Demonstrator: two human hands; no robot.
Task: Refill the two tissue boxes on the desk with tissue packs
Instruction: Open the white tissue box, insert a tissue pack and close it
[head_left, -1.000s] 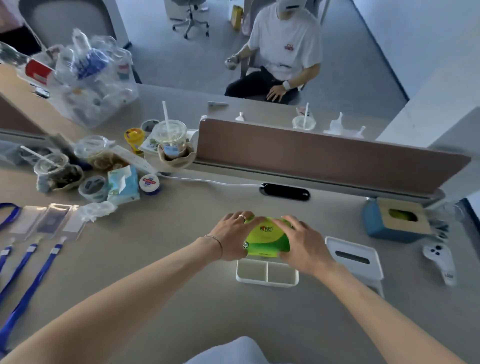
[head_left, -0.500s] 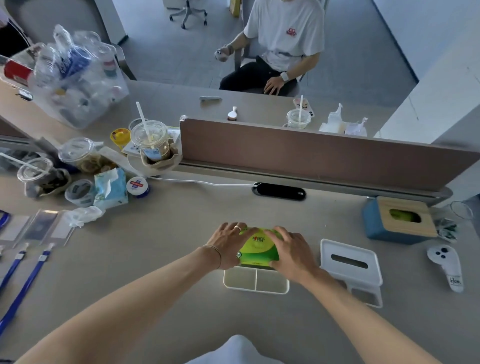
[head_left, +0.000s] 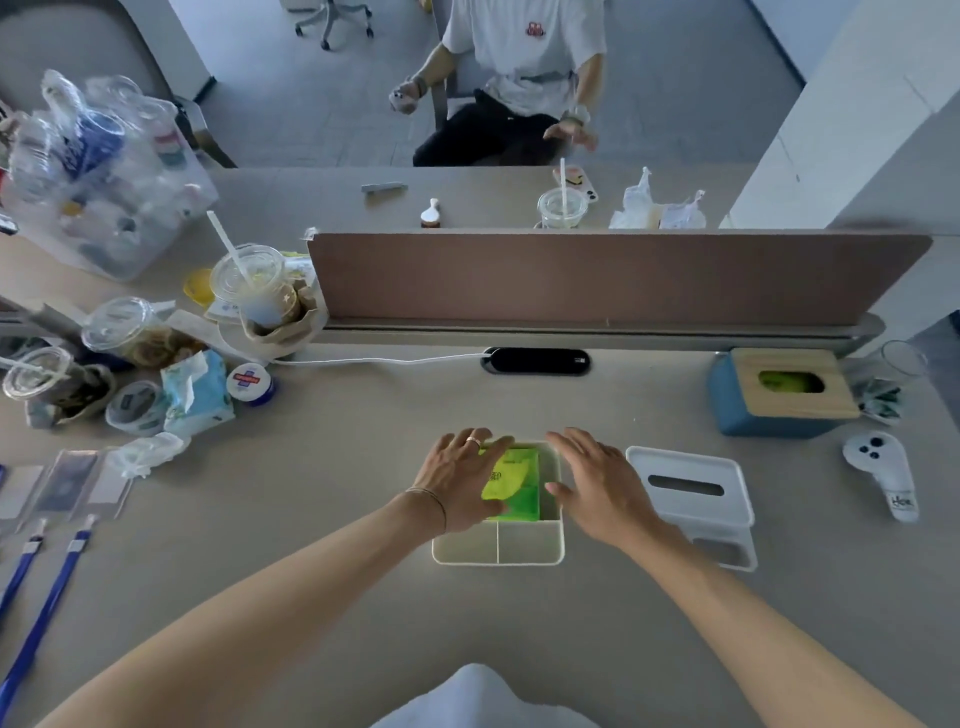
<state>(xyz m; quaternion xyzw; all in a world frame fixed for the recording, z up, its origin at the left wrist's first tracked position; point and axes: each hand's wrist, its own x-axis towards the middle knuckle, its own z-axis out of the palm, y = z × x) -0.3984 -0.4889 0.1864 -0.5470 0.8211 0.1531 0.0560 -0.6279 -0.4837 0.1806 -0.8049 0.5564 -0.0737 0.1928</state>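
An open white plastic tissue box base sits on the grey bench, serving here as the reference landmark. A green plastic-wrapped tissue pack lies inside its far, larger compartment; the two small near compartments hold nothing visible. The left hand lies flat over the left edge of the base, fingers spread, resting against the pack without gripping it. The right hand hovers open over the right edge, fingers extended, holding nothing. The white slotted plastic lid lies just right of the base. A blue tissue box with wooden lid stands beyond and right of the base, green showing through its slot.
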